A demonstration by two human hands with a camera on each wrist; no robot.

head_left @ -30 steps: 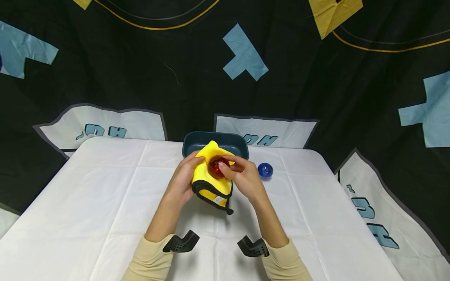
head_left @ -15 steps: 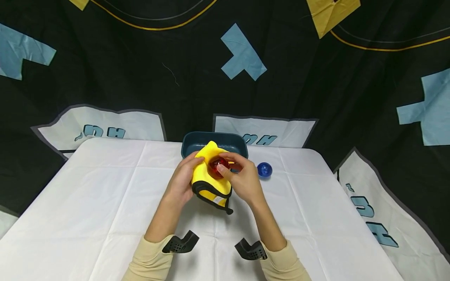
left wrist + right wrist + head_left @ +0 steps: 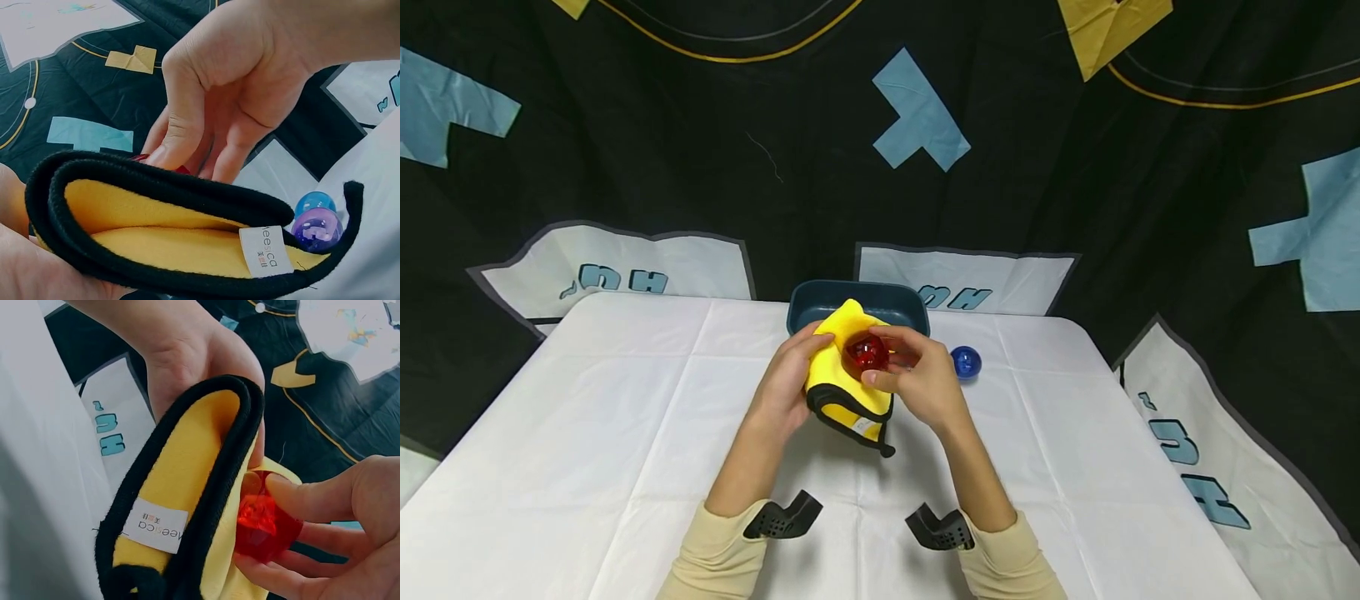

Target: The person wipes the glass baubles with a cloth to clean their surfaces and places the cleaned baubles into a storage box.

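One transparent red ball [image 3: 265,525] is pinched by my right hand [image 3: 928,383], thumb opposite fingers, against the black-edged yellow cloth [image 3: 827,367]. My left hand [image 3: 786,379] grips that cloth before the dark teal tray [image 3: 859,295].

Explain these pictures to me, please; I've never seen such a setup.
No robot arm shows here: a person works bare-handed. The wide picture comes from a camera on the head, looking forward and down; the two closer ones come from a camera on each wrist. On the white-covered table sit a dark tray and, near it, a blue ball. The left hand has a folded, black-edged yellow cloth in its grip; the right hand holds a see-through red ball against it.
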